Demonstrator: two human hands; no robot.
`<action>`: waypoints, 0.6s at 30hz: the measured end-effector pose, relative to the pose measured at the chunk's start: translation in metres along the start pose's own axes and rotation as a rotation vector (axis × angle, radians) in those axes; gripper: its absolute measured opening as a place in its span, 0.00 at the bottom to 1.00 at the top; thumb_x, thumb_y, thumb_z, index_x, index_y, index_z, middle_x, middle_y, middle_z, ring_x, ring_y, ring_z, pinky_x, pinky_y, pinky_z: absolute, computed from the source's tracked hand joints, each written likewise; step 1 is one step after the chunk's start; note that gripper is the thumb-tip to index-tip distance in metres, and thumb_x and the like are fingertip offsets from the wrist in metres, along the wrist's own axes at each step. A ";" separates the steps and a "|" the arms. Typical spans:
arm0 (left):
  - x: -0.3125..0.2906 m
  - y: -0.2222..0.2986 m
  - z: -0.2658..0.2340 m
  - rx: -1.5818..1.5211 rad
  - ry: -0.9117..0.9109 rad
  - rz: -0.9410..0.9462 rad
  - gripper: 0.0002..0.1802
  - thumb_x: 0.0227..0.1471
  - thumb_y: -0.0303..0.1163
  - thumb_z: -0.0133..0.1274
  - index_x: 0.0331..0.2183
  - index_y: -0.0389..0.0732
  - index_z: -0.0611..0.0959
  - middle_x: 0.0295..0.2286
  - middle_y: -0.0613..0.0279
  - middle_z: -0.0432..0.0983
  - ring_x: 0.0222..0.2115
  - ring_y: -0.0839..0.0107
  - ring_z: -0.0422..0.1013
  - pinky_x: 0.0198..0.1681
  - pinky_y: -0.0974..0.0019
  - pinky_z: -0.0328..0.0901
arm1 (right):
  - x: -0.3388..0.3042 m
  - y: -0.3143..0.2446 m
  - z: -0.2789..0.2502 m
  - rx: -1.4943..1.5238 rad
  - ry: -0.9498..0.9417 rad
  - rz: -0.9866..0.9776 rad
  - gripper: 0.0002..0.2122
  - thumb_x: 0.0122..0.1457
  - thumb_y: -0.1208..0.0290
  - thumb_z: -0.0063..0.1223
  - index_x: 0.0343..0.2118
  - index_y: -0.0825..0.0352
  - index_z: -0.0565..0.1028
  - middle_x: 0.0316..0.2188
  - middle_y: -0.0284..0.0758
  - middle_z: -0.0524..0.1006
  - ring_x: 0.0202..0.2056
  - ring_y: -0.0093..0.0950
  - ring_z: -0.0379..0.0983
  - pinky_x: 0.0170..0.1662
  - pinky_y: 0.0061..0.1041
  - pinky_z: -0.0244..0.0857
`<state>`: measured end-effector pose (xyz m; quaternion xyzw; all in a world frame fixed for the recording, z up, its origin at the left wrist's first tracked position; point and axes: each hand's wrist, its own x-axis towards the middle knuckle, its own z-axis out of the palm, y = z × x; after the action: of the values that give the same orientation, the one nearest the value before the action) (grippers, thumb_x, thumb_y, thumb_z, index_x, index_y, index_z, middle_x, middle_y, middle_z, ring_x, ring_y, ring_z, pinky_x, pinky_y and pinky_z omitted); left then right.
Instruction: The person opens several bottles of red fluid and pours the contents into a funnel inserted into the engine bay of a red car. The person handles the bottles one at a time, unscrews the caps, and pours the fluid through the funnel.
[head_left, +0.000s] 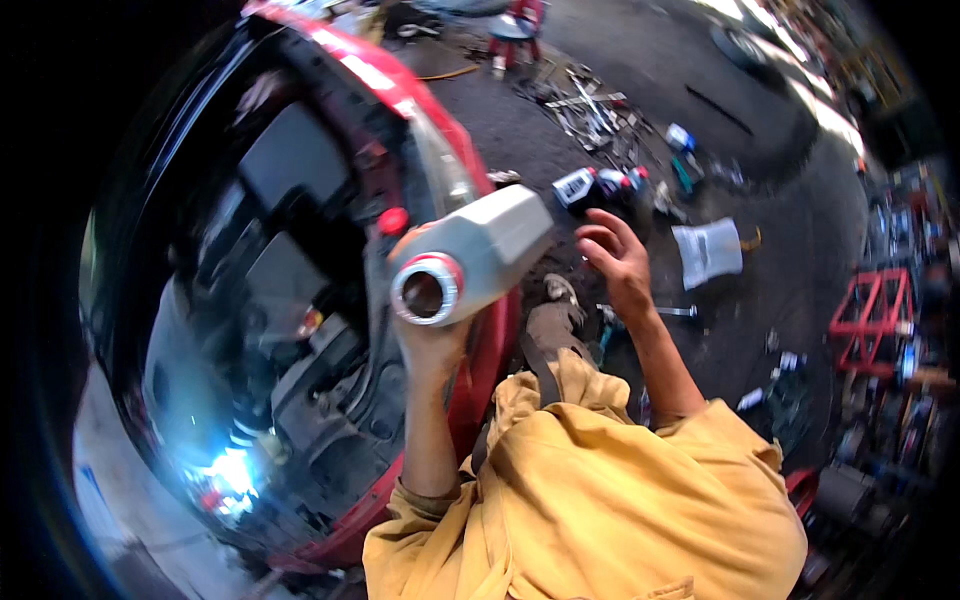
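Note:
My left hand is wrapped round a pale grey plastic jug, which lies tilted on its side. The jug's uncapped mouth, with a red ring round the neck, points toward me. Just behind it, by the car's front edge, is a round red cap; whether it belongs to the car cannot be made out. My right hand is raised to the right of the jug, apart from it. Its fingers are half bent and spread, and I see nothing in them. The red car's engine bay lies uncovered on the left.
A bright work lamp shines in the engine bay. On the floor are dark bottles, a white plastic bag and scattered hand tools. A red metal frame stands at right, beside crowded shelving. A small stool stands far off.

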<state>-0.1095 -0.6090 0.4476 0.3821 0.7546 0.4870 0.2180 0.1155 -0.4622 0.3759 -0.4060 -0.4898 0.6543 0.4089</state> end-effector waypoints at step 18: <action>0.136 0.000 0.348 -0.144 -0.966 -0.338 0.48 0.29 0.21 0.75 0.54 0.40 0.69 0.50 0.60 0.71 0.51 0.66 0.69 0.56 0.61 0.66 | 0.117 0.063 -0.228 -0.620 -0.054 -0.114 0.37 0.40 0.70 0.71 0.57 0.63 0.68 0.49 0.40 0.73 0.50 0.41 0.69 0.54 0.40 0.65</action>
<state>0.0513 -0.3043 0.3031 0.4201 0.5837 0.2638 0.6429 0.2795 -0.2941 0.2559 -0.4658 -0.6986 0.4601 0.2886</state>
